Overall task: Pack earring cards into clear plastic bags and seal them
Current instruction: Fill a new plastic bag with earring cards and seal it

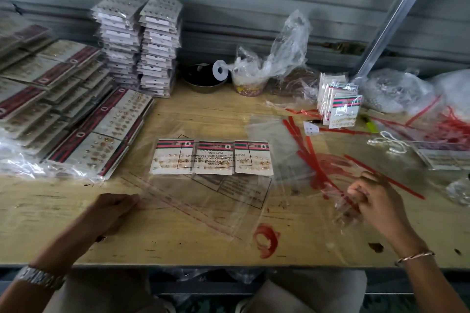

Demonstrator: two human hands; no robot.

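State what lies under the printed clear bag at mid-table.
Three earring cards side by side show through the clear bag; its warning print hides parts of them.

A scuffed plywood table [178, 244] carries 3 earring cards [213, 157] side by side in a clear plastic bag [229, 198]. Stacks of bagged cards [137, 43] crowd its left. Red peel strips [312, 157] litter its right.

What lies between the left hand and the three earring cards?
Only the flap of the clear bag, from the left hand to the earring cards; head view.

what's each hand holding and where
Left hand pinches the clear bag by its left flap corner; right hand pinches crumpled clear plastic at its top.
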